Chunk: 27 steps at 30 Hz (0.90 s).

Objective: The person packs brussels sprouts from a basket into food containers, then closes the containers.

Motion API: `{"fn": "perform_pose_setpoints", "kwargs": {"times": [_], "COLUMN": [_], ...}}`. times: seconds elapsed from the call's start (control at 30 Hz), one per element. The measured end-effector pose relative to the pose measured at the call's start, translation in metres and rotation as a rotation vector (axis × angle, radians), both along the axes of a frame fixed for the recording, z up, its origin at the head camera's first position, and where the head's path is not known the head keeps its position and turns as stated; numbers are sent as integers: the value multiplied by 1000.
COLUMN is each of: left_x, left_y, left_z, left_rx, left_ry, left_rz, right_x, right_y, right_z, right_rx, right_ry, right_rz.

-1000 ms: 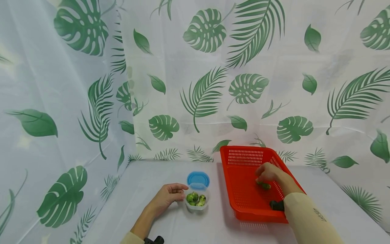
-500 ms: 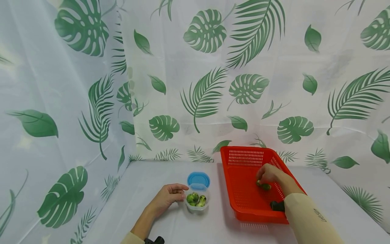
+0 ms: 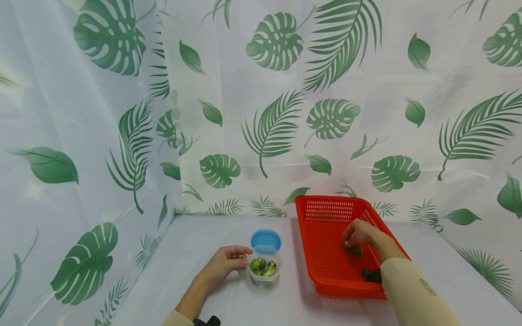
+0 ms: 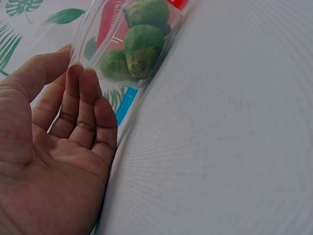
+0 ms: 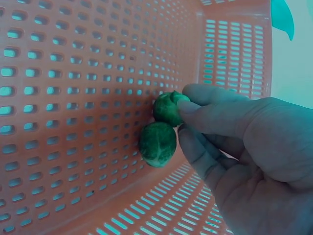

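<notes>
In the red basket, my right hand pinches a Brussels sprout between thumb and fingers. Right beside that one lies a second Brussels sprout on the basket's perforated floor. My left hand touches the near-left side of a small clear plastic container with its fingertips, the fingers loosely bent and the palm apart from it. Several Brussels sprouts sit inside this container. The container's blue lid is at its far side, flipped back.
A white cloth covers the table. The leaf-printed curtain hangs behind and to the left. Raised walls surround the basket on all sides. The basket stands to the right of the container, with a gap between them.
My right hand has shifted very slightly within the basket, staying at the sprouts. My left hand and the container have not visibly moved.
</notes>
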<state>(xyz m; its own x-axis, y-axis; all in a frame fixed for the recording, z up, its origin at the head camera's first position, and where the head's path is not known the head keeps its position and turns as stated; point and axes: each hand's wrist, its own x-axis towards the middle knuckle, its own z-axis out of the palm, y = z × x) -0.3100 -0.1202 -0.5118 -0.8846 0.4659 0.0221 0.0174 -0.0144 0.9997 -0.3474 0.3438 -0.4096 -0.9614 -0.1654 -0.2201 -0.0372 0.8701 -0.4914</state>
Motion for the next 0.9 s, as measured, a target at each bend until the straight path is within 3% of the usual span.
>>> {"fn": "perform_pose_setpoints", "kwargs": {"times": [0.6,0.9], "left_x": [0,0], "left_y": [0,0], "left_z": [0,-2], "left_rx": [7,8], "left_ry": [-6,-12], "left_rz": [7,9], "right_x": [2,2], "right_y": [-2,-2], "right_z": [-1,-1], "right_rx": [-50,-28], "right_ry": [-57,-62], "right_rz": [-10,-2]}}
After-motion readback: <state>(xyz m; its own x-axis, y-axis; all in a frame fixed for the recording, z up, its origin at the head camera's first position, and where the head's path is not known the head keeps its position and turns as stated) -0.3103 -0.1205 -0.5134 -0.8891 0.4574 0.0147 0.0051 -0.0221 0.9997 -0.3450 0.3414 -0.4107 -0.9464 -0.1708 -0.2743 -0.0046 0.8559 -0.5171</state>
